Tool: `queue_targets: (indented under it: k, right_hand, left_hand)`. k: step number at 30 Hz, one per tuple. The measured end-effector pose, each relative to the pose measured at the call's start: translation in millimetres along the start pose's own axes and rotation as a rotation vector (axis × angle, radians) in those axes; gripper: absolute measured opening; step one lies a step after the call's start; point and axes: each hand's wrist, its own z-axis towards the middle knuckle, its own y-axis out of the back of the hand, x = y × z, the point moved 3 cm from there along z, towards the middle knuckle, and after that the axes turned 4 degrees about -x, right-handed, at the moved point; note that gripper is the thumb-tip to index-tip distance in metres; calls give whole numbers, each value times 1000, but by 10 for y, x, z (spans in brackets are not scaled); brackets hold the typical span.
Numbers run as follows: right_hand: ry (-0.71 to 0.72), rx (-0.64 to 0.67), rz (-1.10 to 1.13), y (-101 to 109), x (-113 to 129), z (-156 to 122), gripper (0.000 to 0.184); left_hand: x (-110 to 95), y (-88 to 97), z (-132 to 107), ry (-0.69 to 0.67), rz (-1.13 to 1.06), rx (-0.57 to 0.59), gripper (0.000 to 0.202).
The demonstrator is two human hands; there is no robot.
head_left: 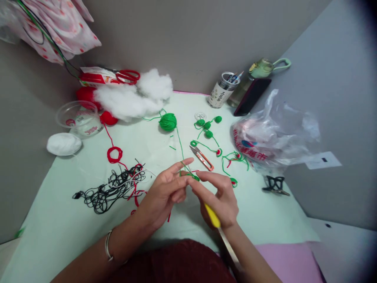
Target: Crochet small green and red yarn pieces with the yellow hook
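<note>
My left hand (166,184) pinches a small green crochet piece (193,177) between thumb and fingers, its index finger stretched out with green yarn over it. That yarn runs up to a green yarn ball (167,122) farther back. In my right hand (220,196) is a crochet hook with a yellow handle (212,216); its tip is hidden at the green piece, where both hands meet. Just beyond the fingers lie orange-handled thread snips (202,158). Small green crocheted balls (208,134) and red-and-green pieces (238,157) lie to the right.
At left are tangled black yarn (103,196), a red yarn ring (114,155), a white yarn ball (64,144) and a clear tub (85,125). White stuffing (126,102) and red scissors (128,76) are behind. A pen can (220,91), phone (252,97), plastic bag (271,133) and black hair clip (275,184) stand right.
</note>
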Motion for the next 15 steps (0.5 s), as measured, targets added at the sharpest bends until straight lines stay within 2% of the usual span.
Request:
queue_targets:
  k: [2, 4, 7, 11, 15]
  right_hand:
    - [-162, -77, 189, 22, -48, 41, 32]
    - [-333, -150, 385, 29, -98, 98, 25]
    - [-433, -135, 510, -4, -125, 177, 20]
    - [-424, -67, 466, -42, -114, 177, 20]
    - [-190, -5, 201, -24, -49, 96, 32]
  left_hand:
    - [-21, -6, 5, 44, -58, 14, 50]
    - [-49, -6, 5, 11, -65, -3, 47]
    - [-46, -25, -3, -43, 3, 22, 47]
    - [-7, -22, 4, -104, 128, 6, 43]
    - [2, -2, 20, -114, 117, -36, 45]
